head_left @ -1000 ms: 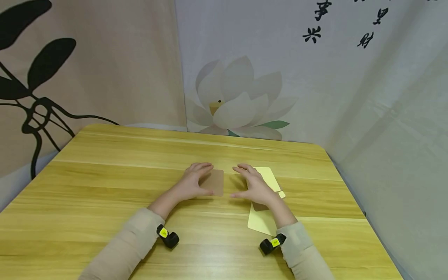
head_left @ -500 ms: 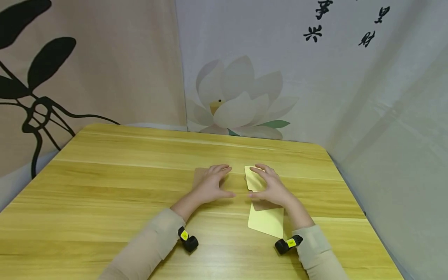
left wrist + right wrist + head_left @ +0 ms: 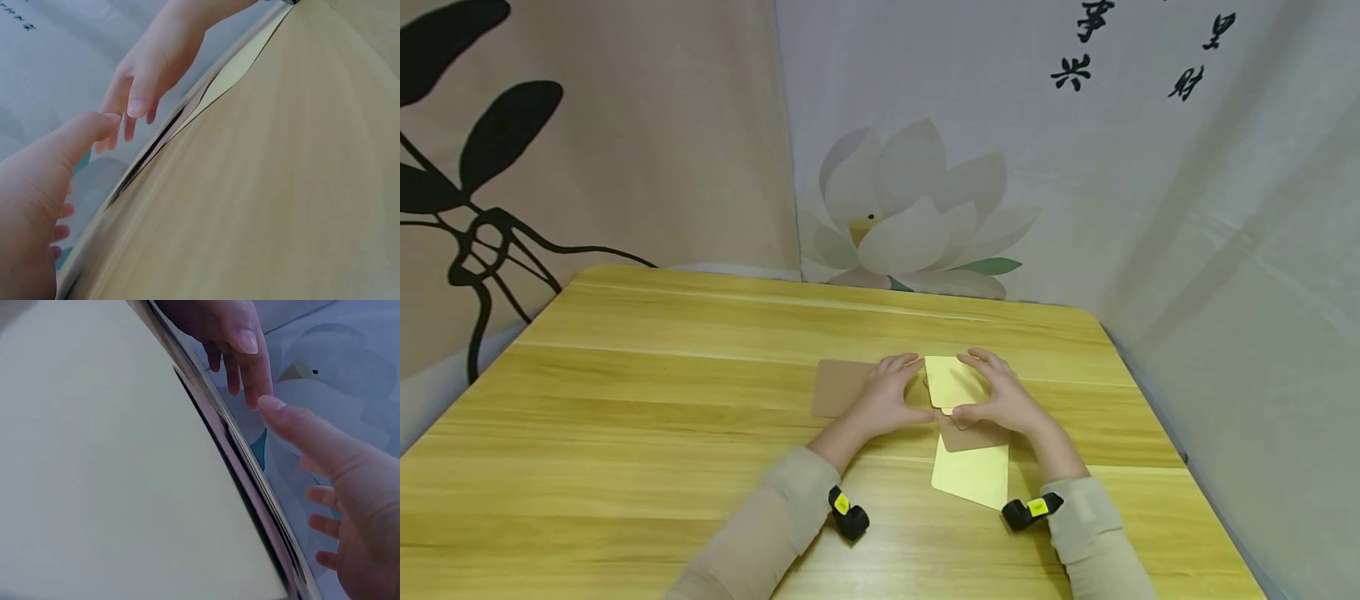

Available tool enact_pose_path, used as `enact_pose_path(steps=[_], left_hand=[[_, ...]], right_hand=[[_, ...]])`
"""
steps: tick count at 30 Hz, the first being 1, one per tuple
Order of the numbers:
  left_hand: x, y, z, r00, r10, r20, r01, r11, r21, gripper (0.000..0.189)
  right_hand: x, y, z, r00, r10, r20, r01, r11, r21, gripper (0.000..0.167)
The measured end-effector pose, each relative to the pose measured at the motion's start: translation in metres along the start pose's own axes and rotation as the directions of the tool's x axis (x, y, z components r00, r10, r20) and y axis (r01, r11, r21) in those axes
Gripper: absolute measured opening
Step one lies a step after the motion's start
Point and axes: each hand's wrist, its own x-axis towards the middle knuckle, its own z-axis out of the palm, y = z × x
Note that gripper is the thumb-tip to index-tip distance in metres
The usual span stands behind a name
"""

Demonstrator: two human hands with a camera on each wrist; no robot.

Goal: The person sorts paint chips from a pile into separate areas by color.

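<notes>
Yellow card (image 3: pixel 951 382), top of the stack, lies on the wooden surface (image 3: pixel 625 417) just right of a lone brown card (image 3: pixel 842 388). We log the left hand (image 3: pixel 891 400) resting at its left edge, fingers relaxed, thumb reaching its near corner; whether it pinches, we cannot tell. Right hand (image 3: pixel 1003 402) touches its right side, fingers loosely bent. We count two yellow cards, the second (image 3: pixel 972 477) nearest us, and two brown, one (image 3: pixel 964 437) sandwiched between the yellows.
</notes>
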Motion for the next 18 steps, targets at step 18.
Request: enact_pose_path(steps=[18], left_hand=[[0.025,0.005,0.014,1.0,-0.008,0.0,0.008,0.994,0.107,0.088]], right_hand=[[0.001,0.031,-0.012,0.996,0.056,0.069,-0.056,0.998,-0.009,0.093]])
